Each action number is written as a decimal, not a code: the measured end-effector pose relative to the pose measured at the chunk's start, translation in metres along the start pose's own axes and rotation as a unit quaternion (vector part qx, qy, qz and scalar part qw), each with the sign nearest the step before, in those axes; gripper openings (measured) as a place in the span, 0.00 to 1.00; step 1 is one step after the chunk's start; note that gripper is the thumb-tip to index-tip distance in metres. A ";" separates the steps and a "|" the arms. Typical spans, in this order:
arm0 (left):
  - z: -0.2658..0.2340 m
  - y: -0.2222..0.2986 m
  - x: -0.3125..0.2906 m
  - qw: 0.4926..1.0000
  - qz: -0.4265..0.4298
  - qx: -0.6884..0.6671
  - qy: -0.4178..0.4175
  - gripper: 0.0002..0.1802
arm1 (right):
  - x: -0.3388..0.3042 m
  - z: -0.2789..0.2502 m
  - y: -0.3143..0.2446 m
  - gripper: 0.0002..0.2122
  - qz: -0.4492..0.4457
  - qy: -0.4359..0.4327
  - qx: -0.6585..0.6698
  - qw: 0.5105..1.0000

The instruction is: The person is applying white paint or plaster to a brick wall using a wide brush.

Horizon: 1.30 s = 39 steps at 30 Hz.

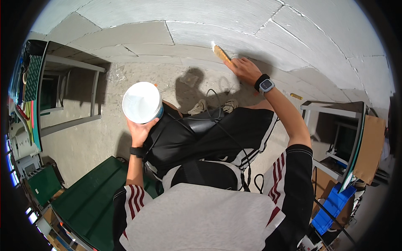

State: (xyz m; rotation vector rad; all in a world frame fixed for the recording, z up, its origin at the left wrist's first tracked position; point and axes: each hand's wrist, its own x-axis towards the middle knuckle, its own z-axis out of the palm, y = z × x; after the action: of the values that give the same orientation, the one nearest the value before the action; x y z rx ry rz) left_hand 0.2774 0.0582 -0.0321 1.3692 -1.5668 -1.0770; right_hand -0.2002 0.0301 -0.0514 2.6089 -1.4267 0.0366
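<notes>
My left hand (140,130) grips a white round bucket (142,103) from its near side, holding it up at the left of my knees. Pale white stuff lies inside the bucket. Out in front, my right hand (244,69) is closed around a paintbrush (221,53) with a yellowish handle. The brush's white tip touches, or is very close to, the lower part of the block wall (197,39). Much of the wall is coated white; some lower blocks look greyer and bare.
Metal-framed tables stand at the left (97,94) and right (331,109). A dark green lidded box (90,201) sits behind me at the left. A blue bin (333,209) and cardboard (369,148) are at the right. Cables loop over my lap. A small yellow object (296,96) lies near the wall.
</notes>
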 end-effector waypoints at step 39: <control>0.002 0.000 -0.001 1.000 -0.006 0.013 -0.002 0.55 | -0.062 0.014 0.020 0.04 0.058 -0.006 0.029 0.998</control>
State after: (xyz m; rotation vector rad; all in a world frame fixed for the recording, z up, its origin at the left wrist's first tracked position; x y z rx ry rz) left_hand 0.2755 0.0596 -0.0334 1.3959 -1.5812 -1.0704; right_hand -0.2511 0.0691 -0.0690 2.5725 -1.6032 0.0771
